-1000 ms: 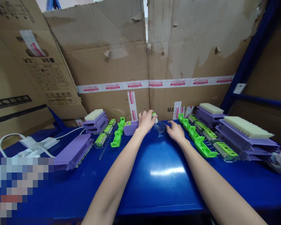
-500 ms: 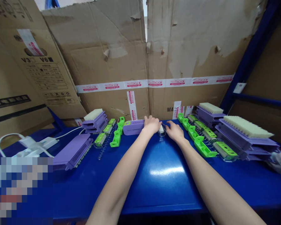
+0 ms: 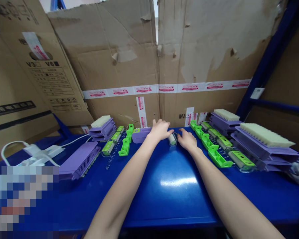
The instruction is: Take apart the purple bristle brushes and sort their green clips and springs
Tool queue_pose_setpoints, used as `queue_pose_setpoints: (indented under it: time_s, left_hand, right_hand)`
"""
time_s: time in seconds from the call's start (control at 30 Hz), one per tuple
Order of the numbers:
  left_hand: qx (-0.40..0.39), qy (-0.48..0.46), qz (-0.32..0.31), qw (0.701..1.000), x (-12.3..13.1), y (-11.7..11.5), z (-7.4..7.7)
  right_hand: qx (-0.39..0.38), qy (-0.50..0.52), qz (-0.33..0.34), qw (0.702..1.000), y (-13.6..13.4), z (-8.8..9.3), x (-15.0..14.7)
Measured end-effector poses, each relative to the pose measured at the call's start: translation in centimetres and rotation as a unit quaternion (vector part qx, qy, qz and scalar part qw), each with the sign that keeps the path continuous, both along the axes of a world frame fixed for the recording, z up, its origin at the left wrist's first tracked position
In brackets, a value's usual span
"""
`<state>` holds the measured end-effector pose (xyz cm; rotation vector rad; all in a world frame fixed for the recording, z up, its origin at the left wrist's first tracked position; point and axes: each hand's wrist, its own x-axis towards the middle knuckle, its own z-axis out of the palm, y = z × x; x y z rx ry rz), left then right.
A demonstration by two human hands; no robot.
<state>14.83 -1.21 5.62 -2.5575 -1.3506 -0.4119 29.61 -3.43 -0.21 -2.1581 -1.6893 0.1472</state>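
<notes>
My left hand (image 3: 160,129) is at the back of the blue table, fingers partly spread and thumb toward a small clear-sided case with a pale block inside (image 3: 172,139). Behind that hand, a purple slotted housing (image 3: 140,135) stands on its long edge, its right end hidden. My right hand (image 3: 187,139) is just right of the clear case, its thumb and forefinger apart and pointing at it. Whether either hand touches the case is hard to make out. Nothing shows held in either hand.
Green brackets (image 3: 209,146), green-topped clear cases (image 3: 242,160) and thin springs (image 3: 112,152) line both sides. Purple housings with pale bristle pads (image 3: 266,134) are stacked at right and left. A white power strip (image 3: 49,152) lies left; cardboard (image 3: 119,73) walls the back.
My left hand has lifted slightly and its fingers have spread, showing more of the clear case. The right hand has barely moved. The whole view has shifted a little.
</notes>
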Motion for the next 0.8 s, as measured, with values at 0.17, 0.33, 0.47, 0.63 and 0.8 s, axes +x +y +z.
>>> queue_pose_setpoints:
  time_s: [0.17, 0.33, 0.47, 0.63, 0.8]
  left_hand:
    - [-0.075, -0.019, 0.079, 0.994, -3.2, 0.3, 1.7]
    - [-0.194, 0.053, 0.133, 0.970, -5.3, 0.9, 1.4]
    - [-0.169, 0.066, 0.134, 0.974, -5.4, 1.2, 0.6]
    - [-0.127, 0.030, 0.115, 0.985, -5.6, 1.7, -0.2]
    - [-0.092, 0.020, 0.123, 0.988, -5.5, 2.0, -0.8]
  right_hand:
    - [0.005, -0.003, -0.006, 1.000, 0.0, 0.0, -0.1]
    - [0.002, -0.022, -0.005, 1.000, -0.2, 0.0, -0.2]
    - [0.000, -0.032, -0.012, 0.999, -0.4, 0.1, -0.3]
    - [-0.002, -0.041, -0.016, 0.999, -0.5, 0.2, -0.4]
    - [-0.001, -0.038, -0.019, 0.999, -0.6, 0.3, -0.5]
